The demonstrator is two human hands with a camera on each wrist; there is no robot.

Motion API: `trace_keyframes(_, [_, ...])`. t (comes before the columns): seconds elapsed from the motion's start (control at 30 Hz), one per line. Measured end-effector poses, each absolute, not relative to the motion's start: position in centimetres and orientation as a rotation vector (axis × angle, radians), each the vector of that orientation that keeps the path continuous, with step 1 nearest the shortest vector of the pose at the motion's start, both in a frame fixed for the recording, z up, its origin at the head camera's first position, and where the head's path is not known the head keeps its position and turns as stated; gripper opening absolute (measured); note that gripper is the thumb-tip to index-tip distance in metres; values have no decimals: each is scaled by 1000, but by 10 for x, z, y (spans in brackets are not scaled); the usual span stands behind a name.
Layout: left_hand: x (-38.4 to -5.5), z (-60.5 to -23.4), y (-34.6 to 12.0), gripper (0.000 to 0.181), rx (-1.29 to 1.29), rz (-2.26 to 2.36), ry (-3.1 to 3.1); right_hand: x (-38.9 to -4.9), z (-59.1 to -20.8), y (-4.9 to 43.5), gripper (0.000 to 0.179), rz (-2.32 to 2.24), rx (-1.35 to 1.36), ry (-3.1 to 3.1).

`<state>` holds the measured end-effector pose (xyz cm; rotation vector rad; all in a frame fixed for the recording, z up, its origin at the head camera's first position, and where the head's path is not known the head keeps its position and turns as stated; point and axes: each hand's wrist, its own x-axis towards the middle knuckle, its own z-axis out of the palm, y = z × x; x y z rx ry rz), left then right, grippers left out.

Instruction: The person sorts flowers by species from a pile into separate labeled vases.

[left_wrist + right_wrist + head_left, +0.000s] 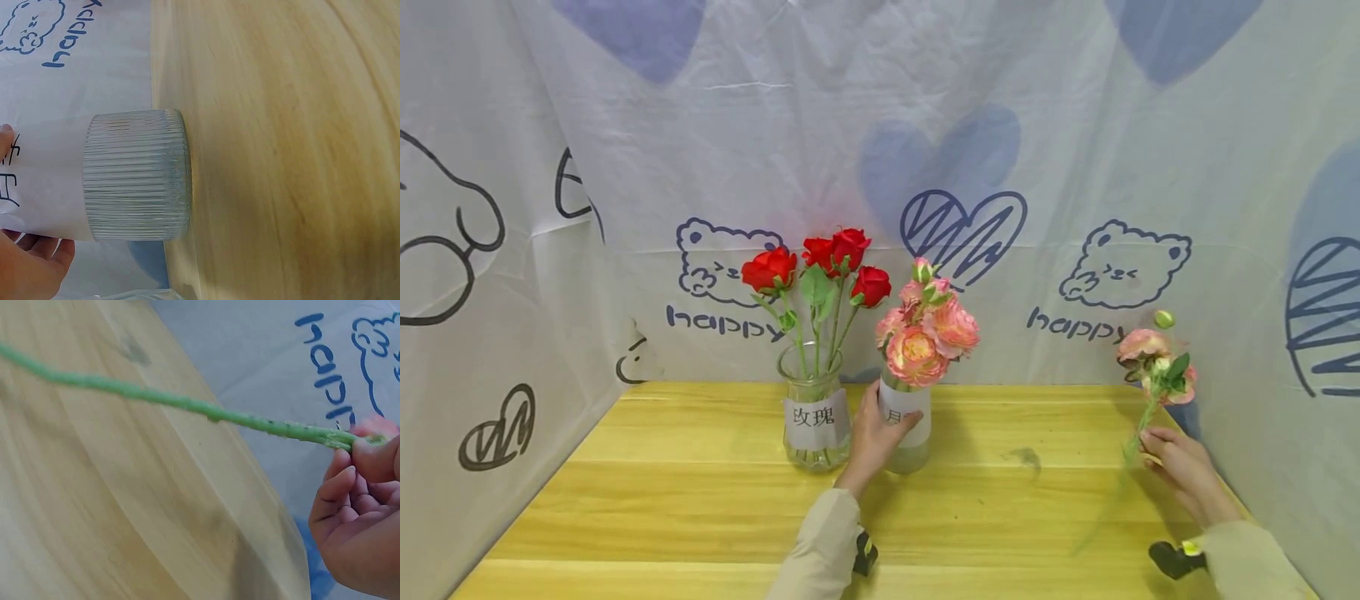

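Observation:
My left hand [880,435] grips a ribbed glass vase [912,457] by its white paper label, with thumb and fingers on either side. Pink-and-yellow ruffled flowers [925,329] fill its mouth. The left wrist view shows the ribbed lower part of the vase [137,178] close up. Off to the right, my right hand [1183,467] pinches the green stem [1146,421] of a similar pink flower [1144,343], just below its blooms. In the right wrist view the long stem [187,405] stretches away from thumb and fingertips.
Left of the held vase stands a clear glass vase [816,454] of red roses [850,248], with its own white label. Both vases are on a wooden table [700,500]. A white printed cloth [775,125] hangs behind the table and along both sides.

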<state>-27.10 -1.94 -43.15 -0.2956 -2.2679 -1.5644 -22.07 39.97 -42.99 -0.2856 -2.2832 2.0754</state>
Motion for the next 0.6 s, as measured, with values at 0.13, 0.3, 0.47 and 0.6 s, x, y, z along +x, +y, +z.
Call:
trace_keyframes(0.13, [-271, -432, -20, 75, -293, -1565, -2270, -221, -429, 390, 17, 2097, -256, -2181])
trace_keyframes(0.3, [-272, -432, -20, 75, -288, -1553, -2273, -225, -424, 376, 19, 2280, -188, -1969])
trace_keyframes(0.47, [-271, -432, -20, 75, -292, -1563, -2272, -230, -415, 358, 22, 2452, -236, -1724])
trace_keyframes(0.6, [-270, -432, -20, 75, -296, -1566, -2275, -235, -404, 341, 24, 2489, -324, -1635])
